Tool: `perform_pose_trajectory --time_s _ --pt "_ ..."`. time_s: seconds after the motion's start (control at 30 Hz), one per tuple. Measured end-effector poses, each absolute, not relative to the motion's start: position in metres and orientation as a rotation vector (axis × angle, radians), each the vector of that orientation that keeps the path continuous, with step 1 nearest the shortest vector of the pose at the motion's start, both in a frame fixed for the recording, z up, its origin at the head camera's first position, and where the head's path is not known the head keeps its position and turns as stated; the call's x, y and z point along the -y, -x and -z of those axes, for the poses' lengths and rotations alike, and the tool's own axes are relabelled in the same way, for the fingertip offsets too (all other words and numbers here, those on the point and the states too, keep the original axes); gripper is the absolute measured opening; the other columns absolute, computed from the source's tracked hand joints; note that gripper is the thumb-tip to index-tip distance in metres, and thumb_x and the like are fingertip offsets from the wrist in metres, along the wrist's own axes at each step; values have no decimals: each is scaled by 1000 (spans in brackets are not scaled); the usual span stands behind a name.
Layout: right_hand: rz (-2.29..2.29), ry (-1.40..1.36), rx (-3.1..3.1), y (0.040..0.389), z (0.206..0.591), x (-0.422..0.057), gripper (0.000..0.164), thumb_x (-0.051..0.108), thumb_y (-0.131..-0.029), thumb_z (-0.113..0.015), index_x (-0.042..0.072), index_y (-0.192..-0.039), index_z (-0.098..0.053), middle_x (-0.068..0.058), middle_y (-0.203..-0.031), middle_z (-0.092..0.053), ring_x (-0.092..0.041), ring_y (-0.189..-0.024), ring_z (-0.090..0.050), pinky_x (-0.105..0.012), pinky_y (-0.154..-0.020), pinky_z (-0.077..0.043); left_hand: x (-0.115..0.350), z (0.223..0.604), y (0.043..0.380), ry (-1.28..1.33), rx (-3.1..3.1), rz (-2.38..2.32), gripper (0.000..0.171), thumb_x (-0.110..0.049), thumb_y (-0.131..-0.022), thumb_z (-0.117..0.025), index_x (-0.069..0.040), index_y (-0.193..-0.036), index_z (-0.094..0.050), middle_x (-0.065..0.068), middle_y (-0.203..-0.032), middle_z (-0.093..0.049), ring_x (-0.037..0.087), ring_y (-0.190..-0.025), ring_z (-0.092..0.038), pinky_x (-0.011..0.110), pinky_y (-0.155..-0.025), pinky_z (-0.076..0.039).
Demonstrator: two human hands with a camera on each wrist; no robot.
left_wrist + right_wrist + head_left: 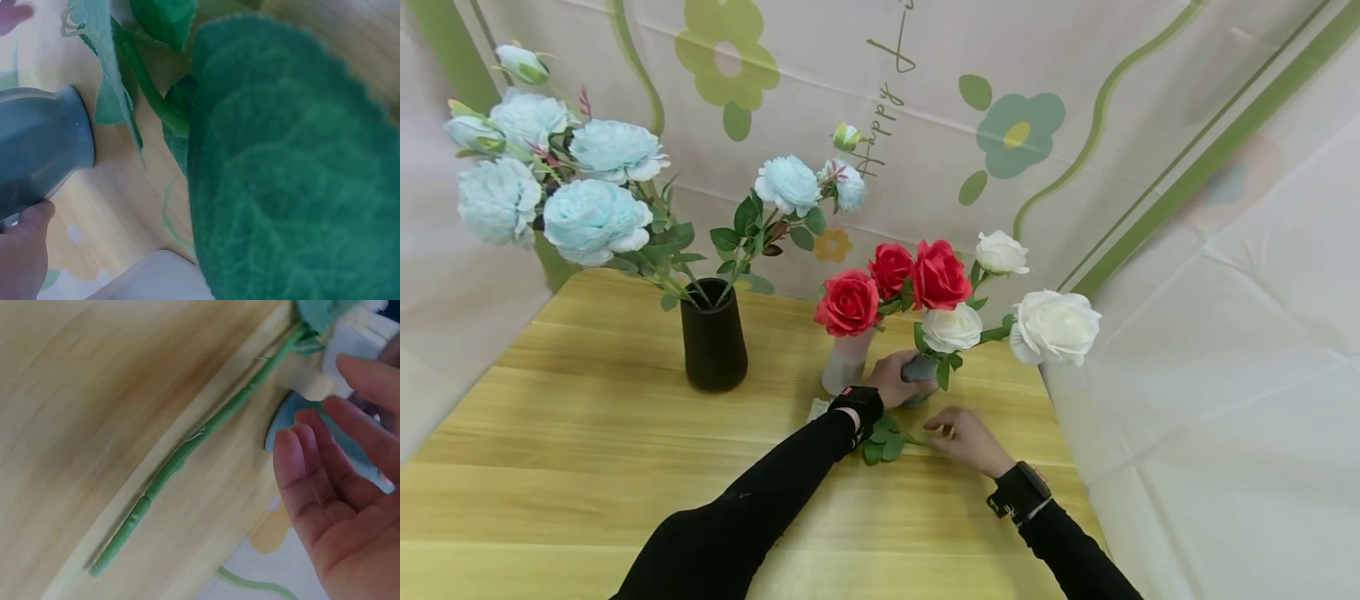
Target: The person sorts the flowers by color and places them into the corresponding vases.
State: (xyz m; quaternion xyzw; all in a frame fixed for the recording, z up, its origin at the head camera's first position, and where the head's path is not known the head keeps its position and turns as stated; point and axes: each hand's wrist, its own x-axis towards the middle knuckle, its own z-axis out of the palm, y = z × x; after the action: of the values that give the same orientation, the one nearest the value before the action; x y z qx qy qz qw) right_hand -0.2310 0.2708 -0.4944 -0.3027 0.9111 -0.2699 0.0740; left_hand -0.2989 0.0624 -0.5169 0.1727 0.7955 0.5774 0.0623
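Note:
My left hand [891,382] grips a grey-blue vase [919,368], its thumb showing against the side in the left wrist view. White roses [953,328] on leafy stems stand over that vase. A green stem [194,439] lies on the table, with its leaves [883,442] just below my left wrist. Close to this stem hovers my right hand [970,442], palm showing, fingers loosely bent with nothing between them. One large leaf [294,162] fills much of the left wrist view. The flower end of the lying stem is hidden behind my left forearm.
Left of the grey-blue vase stands a white vase [842,371] with red roses [847,302]. Farther left, a black vase [715,346] holds pale blue flowers [598,221] that spread wide. A printed cloth [880,50] hangs behind the wooden table [587,467].

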Motion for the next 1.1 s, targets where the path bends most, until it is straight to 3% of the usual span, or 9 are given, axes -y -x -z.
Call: perform_pose_trajectory --time_s 0.2,0.33,0.57,0.73,0.87,1.1 --pt "489 1059 -2785 223 496 -261 16 8 -84 -78 6 -100 -77 -4 -94 -68 -20 -82 -63 -33 -68 -54 -62 516 299 -512 -2412 -1748 75 -45 -85 -77 -15 -147 -48 7 -134 -57 22 -119 -55 37 -98 -45" --pt "287 1118 -2828 219 499 -256 23 -4 -79 -74 7 -99 -76 -4 -94 -66 -21 -87 -64 -35 -71 -56 -61 516 299 -508 -2404 -1743 75 -47 -85 -76 -16 -147 -48 6 -132 -58 21 -117 -55 37 -97 -46" --pt "-37 1197 -2889 218 504 -248 26 -10 -73 -71 13 -85 -73 -1 -80 -61 -16 -71 -61 -28 -52 -50 -62 519 299 -531 -2408 -1749 73 -48 -84 -76 -18 -146 -50 4 -128 -60 20 -113 -57 36 -94 -47" --pt "-109 1241 -2865 217 502 -243 30 -10 -68 -68 17 -64 -55 3 -65 -48 -7 -53 -40 -23 -42 -31 -63 519 300 -538 -2422 -1762 72 -47 -84 -77 -17 -144 -52 4 -127 -60 20 -113 -57 36 -94 -47" --pt "-54 1229 -2824 216 498 -244 44 -13 -66 -64 19 -59 -35 5 -61 -33 -7 -54 -24 -24 -46 -20 -63 518 299 -541 -2397 -1778 71 -44 -85 -77 -17 -145 -51 5 -128 -60 22 -114 -57 37 -95 -47" --pt "19 1210 -2816 216 492 -253 39 -16 -65 -60 19 -58 -43 7 -66 -39 -7 -54 -32 -23 -46 -29 -62 518 299 -524 -2405 -1768 72 -44 -84 -78 -18 -145 -51 4 -131 -59 21 -118 -56 37 -97 -46"
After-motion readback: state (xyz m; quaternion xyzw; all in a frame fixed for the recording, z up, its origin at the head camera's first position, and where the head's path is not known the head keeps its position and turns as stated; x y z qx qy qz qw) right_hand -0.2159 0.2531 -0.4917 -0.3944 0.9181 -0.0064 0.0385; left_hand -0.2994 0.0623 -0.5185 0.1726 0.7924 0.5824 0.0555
